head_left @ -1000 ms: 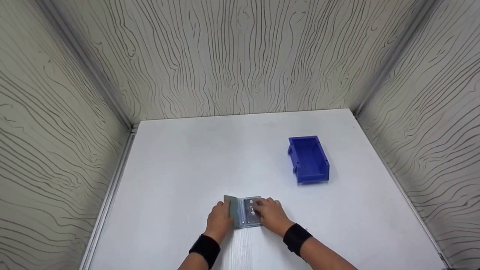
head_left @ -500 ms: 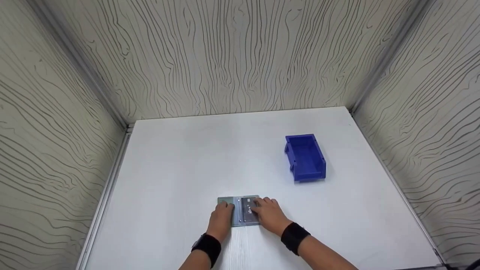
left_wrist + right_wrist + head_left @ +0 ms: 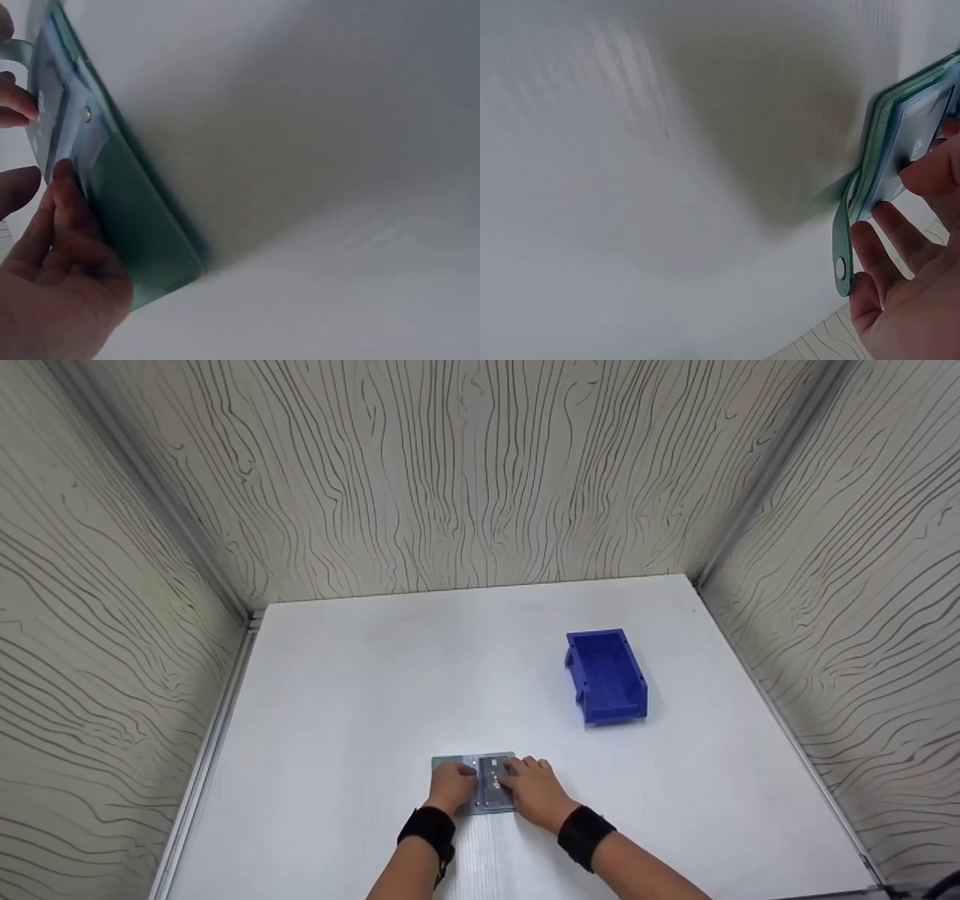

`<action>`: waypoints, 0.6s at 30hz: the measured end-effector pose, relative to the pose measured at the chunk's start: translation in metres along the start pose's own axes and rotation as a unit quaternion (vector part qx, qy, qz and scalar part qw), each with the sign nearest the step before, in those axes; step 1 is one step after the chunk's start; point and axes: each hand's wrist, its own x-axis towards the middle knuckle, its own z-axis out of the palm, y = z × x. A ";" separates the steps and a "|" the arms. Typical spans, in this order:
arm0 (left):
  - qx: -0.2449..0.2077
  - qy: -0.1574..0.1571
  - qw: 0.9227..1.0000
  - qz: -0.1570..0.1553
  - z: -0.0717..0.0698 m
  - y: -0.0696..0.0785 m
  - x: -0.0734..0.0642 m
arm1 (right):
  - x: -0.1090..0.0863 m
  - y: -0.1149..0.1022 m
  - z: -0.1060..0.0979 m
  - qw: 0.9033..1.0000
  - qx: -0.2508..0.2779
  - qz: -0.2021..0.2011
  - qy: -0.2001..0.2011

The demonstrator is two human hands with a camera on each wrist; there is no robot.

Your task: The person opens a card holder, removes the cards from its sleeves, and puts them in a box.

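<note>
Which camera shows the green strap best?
The right wrist view: the green strap hangs clear of the fingers there, with its round stud showing. The left wrist view catches only a curved piece at its left edge; in the head view, I can't make it out.

– Looking from where, in the head view?
– From high and well back, forward and down over most of the surface (image 3: 360, 682).
– And at the wrists?
– Close in: past the left hand (image 3: 67, 292) onto the green card holder (image 3: 139, 206); past the right hand (image 3: 922, 292), onto its strap (image 3: 842, 244).
– Sharing what?
– That holder, from opposite ends.
</note>
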 end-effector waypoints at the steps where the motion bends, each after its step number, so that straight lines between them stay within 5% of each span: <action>1: 0.001 0.001 1.000 -0.003 0.000 0.001 0.001 | 0.000 0.000 0.000 1.000 -0.002 -0.001 0.000; 18: -0.019 0.013 0.999 -0.047 -0.002 0.015 0.002 | -0.002 0.003 -0.004 0.999 -0.020 -0.027 0.008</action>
